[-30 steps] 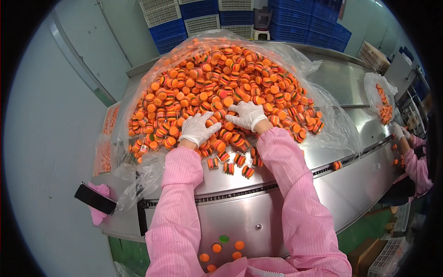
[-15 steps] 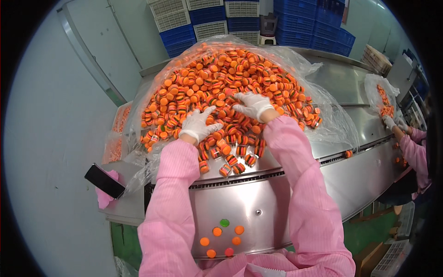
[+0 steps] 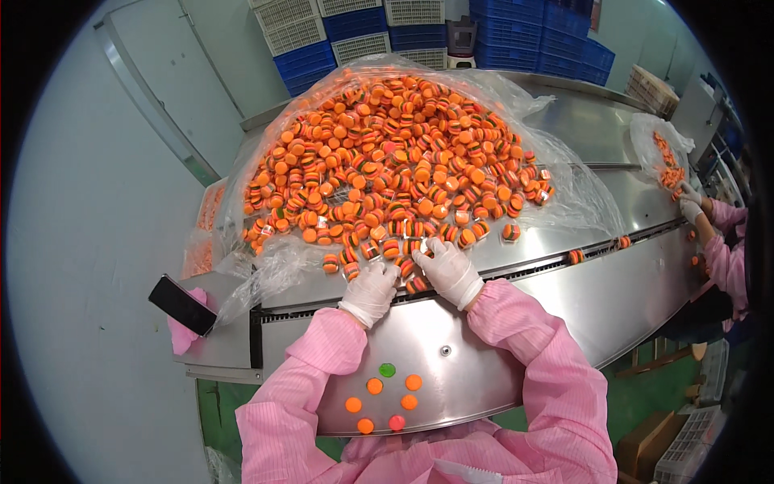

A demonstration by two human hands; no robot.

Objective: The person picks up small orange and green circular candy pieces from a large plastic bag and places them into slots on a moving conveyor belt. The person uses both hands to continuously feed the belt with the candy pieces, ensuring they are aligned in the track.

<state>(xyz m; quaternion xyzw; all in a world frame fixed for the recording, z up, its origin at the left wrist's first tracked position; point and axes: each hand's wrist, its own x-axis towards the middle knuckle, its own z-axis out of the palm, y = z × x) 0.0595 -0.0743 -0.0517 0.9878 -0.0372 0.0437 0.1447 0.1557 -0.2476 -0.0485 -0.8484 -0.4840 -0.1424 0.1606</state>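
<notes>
A big heap of burger-shaped gummy candies [image 3: 379, 161], orange with red, green and dark layers, lies on an opened clear plastic bag [image 3: 576, 194] on the steel table. At the heap's front edge, my white-gloved left hand [image 3: 371, 294] is closed, its curled fingertips against a few candies. What it grips, if anything, is hidden. Close to its right, my gloved right hand [image 3: 451, 274] bends its fingers round candies at the near edge. A few loose candies [image 3: 416, 285] sit between the two hands, just beyond the dark slotted strip [image 3: 516, 270].
Loose orange, green and red discs [image 3: 374, 386] lie on the near steel panel [image 3: 476, 379]. A phone [image 3: 183, 304] rests on pink cloth at left. Another person's gloved hands [image 3: 690, 206] work at a smaller candy bag [image 3: 645, 141]. Stacked crates [image 3: 508, 36] stand behind.
Both hands have come from the middle of the heap toward me, and their spread fingers have curled in. Candies have slid nearer the strip; several lie farther right along the front.
</notes>
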